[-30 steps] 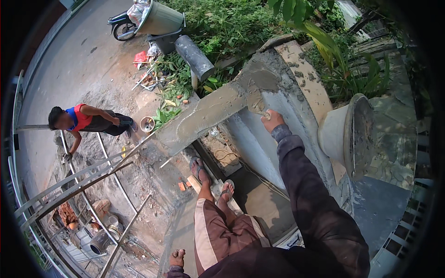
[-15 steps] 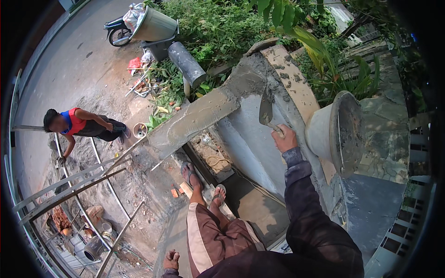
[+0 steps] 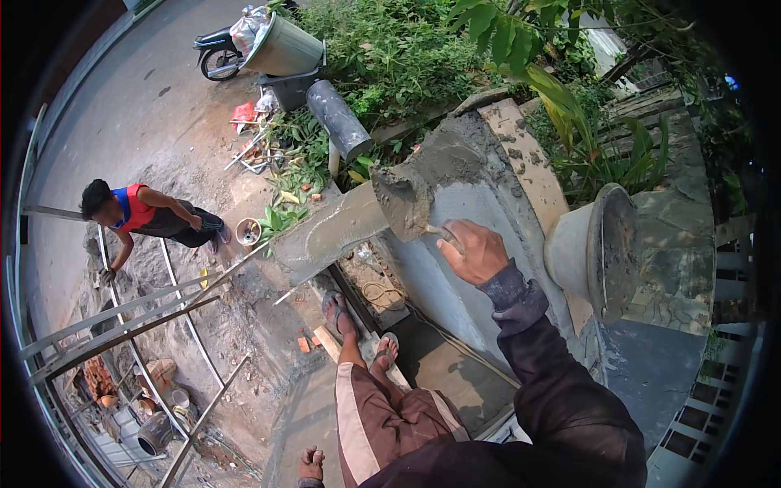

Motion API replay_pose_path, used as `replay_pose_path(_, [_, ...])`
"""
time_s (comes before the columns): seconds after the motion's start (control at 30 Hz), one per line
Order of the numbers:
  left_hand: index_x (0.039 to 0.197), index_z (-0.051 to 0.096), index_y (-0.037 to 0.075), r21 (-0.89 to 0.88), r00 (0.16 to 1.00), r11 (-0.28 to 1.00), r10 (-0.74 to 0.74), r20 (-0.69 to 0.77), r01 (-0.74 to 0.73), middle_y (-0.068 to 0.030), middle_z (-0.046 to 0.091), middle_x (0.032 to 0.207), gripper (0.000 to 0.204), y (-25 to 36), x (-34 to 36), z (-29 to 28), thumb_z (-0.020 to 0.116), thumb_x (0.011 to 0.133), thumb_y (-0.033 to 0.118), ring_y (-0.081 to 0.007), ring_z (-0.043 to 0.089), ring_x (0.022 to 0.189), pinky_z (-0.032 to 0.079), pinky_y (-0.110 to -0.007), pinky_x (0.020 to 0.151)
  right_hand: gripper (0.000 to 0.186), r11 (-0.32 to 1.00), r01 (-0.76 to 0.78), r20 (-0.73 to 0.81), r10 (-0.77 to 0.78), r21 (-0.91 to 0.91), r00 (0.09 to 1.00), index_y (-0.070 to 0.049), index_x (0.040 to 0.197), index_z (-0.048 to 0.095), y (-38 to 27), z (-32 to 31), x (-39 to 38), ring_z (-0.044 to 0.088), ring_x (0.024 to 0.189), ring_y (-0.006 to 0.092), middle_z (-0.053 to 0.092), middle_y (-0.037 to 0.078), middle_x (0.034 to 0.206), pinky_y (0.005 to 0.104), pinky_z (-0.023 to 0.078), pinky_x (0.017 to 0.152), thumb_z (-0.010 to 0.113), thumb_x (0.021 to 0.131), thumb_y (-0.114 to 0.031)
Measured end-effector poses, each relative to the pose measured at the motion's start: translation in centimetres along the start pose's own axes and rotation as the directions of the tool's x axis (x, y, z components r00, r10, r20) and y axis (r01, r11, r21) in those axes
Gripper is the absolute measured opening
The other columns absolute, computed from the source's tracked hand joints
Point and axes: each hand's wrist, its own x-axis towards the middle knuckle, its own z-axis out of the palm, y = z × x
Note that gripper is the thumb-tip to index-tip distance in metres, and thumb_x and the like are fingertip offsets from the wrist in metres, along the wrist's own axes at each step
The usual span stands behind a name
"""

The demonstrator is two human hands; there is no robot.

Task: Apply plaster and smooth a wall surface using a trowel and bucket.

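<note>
In my right hand [image 3: 473,251] I grip the wooden handle of a pointing trowel [image 3: 404,203], its blade coated with wet grey mortar. The blade lies over the corner where the smoothed mortar ledge [image 3: 329,228] meets rougher fresh mortar [image 3: 455,154]. Below my right hand slopes a pale grey plastered face [image 3: 431,264]. My left hand [image 3: 311,463] hangs at the lower edge beside my shorts, its fingers partly curled, and I see nothing in them.
A mortar-smeared bucket [image 3: 590,248] stands right, by a mortar-spotted board [image 3: 529,159]. Metal bars [image 3: 122,317] cross the left side. A co-worker [image 3: 154,215] bends there over a sand heap. A grey pipe [image 3: 339,120] and plants lie beyond the ledge. My feet rest on a narrow plank.
My right hand has moved left with the trowel, from above the sloping plastered face to the ledge corner. The blade now shows a coat of mortar. My view has shifted slightly.
</note>
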Motion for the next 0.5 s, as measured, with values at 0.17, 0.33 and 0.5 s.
replay_pose_path(0.17, [0.102, 0.045, -0.001, -0.09, 1.0, 0.996, 0.008, -0.024, -0.01, -0.0059, 0.057, 0.077, 0.036, 0.7, -0.1, -0.4, 0.058, 0.074, 0.019, -0.0122, 0.055, 0.063, 0.039, -0.02, 0.05, 0.023, 0.603, -0.507, 0.686, -0.093, 0.615, 0.722, 0.0, 0.088, 0.052, 2.0, 1.6, 6.0, 0.054, 0.072, 0.036, 0.057, 0.02, 0.077, 0.0408, 0.044, 0.061, 0.053, 0.073, -0.017])
replay_pose_path(0.33, [0.099, 0.047, 0.0, -0.056, 0.999, 0.997, 0.047, -0.02, -0.048, -0.005, 0.056, 0.074, 0.032, 1.3, 0.9, 0.0, 0.058, 0.075, 0.019, -0.0114, 0.054, 0.061, 0.039, -0.02, 0.049, 0.029, 0.984, -0.155, -0.071, 0.149, -0.086, 0.986, 0.001, 0.09, 0.051, 8.4, 6.6, 4.1, 0.055, 0.07, 0.0368, 0.056, 0.022, 0.075, 0.0422, 0.043, 0.064, 0.053, 0.074, -0.023])
replay_pose_path(0.5, [0.097, 0.05, 0.0, -0.006, 0.999, 0.999, -0.053, 0.006, 0.053, -0.0038, 0.057, 0.072, 0.028, 3.1, -0.4, 0.4, 0.056, 0.076, 0.017, -0.0109, 0.055, 0.062, 0.039, -0.019, 0.05, 0.032, 0.925, -0.376, 0.082, 0.379, -0.051, 0.922, 0.002, 0.09, 0.05, 6.3, 9.7, 0.0, 0.056, 0.067, 0.0337, 0.055, 0.021, 0.068, 0.0413, 0.043, 0.065, 0.054, 0.073, -0.025])
